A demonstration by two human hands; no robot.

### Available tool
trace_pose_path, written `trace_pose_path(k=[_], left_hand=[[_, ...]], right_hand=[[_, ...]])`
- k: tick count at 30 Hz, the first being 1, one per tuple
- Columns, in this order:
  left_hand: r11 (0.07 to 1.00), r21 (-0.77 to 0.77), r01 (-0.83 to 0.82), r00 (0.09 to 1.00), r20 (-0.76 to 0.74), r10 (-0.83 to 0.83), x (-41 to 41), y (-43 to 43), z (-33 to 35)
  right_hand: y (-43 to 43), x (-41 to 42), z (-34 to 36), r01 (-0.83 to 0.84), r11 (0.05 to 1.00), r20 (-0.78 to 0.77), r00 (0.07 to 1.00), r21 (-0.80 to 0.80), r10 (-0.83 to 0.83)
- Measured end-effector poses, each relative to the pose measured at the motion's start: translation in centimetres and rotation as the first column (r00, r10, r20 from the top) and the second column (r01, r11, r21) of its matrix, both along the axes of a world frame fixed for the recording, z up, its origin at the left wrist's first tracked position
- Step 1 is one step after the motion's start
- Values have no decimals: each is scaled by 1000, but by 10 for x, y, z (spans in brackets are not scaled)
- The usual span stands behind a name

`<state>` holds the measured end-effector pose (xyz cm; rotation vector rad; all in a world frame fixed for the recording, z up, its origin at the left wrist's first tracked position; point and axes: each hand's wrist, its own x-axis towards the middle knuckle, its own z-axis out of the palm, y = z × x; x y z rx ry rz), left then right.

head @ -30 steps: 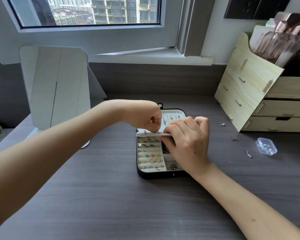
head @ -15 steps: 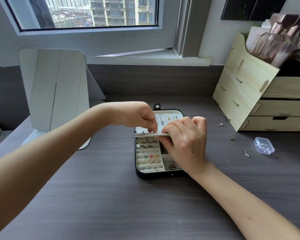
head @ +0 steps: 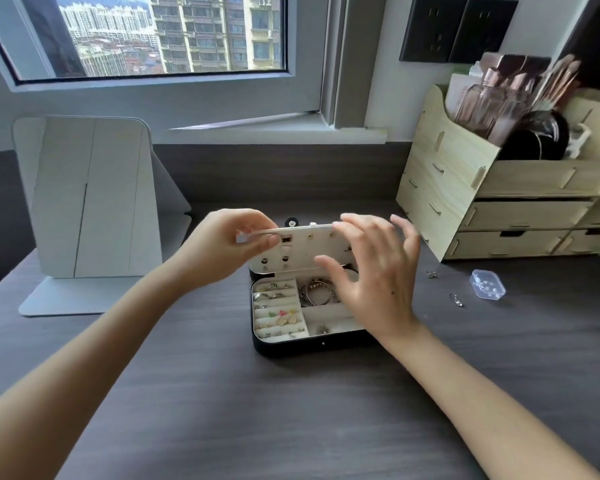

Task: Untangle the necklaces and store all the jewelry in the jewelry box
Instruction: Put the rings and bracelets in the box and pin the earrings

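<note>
The black jewelry box (head: 309, 346) lies open on the dark desk. Its white tray holds rings and earrings in padded rows (head: 278, 310), and bracelets (head: 317, 292) fill the compartment to their right. A white earring panel (head: 305, 251) stands upright at the hinge. My left hand (head: 222, 247) pinches the panel's top left edge. With fingers spread and straight, my right hand (head: 371, 271) hovers in front of the panel's right part and hides it. Two loose earrings (head: 431, 274) (head: 456, 300) lie on the desk to the right of the box.
A small clear plastic case (head: 487, 289) sits near the loose earrings. A wooden drawer organizer (head: 465, 202) with bottles and brushes stands at the back right. A white folding mirror stand (head: 87, 202) is at the back left, and the window sill runs behind.
The earring panel has swung from lying low over the tray to standing upright. My right hand has left the bracelet compartment, risen and spread its fingers. The tray's contents now show.
</note>
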<state>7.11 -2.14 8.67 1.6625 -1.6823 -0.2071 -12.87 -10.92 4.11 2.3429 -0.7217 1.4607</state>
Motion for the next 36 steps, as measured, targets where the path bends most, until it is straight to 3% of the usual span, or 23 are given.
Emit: trace_pose_path(k=[4,8,11,22,25,27,28,29,31,32,33,36], left_hand=[[981,-117,-157,983,-119,143,-2,-11,-8],[952,-149,-269,946,-225,232,-3,-22,-19],[938,-153,-310,913,-324,249,-4,-28,-23],[958,-90,-273,802,-571,175,-7,-17,-38],[967,-89,-239,790,-596,140,-6,-13,-44],[974,-82,-213,783,-610,120,-5,-10,-49],[976,-77,-203,778,-619,113,-4,-9,-51],[978,-71,-198,767,-632,109,-4,-8,-53],[978,-60,-198,734,-671,108,-5,-7,-56],[978,-55,-201,718,-688,109,-6,-7,-57],[978,-56,-203,705,-701,107,-7,-6,-59],[978,-79,-192,695,-715,79,-8,-2,-63]], right_hand=[[-32,-57,-4,252,949,17,966,190,-259],[-67,-104,-15,519,712,-333,853,472,-401],[-78,-110,-19,584,645,-503,796,493,-336],[-86,-100,-19,643,683,-654,688,347,-315],[-83,-95,-16,626,709,-575,726,326,-377],[-64,-81,-2,441,796,-340,887,415,-314],[-50,-71,9,279,806,-214,958,522,-193],[-33,-59,21,90,742,-99,995,664,-32],[-1,-31,40,-162,397,55,962,904,268],[10,-18,45,-166,244,69,930,955,362],[15,-7,44,-125,162,45,903,979,427],[15,21,38,34,107,-79,888,994,452]])
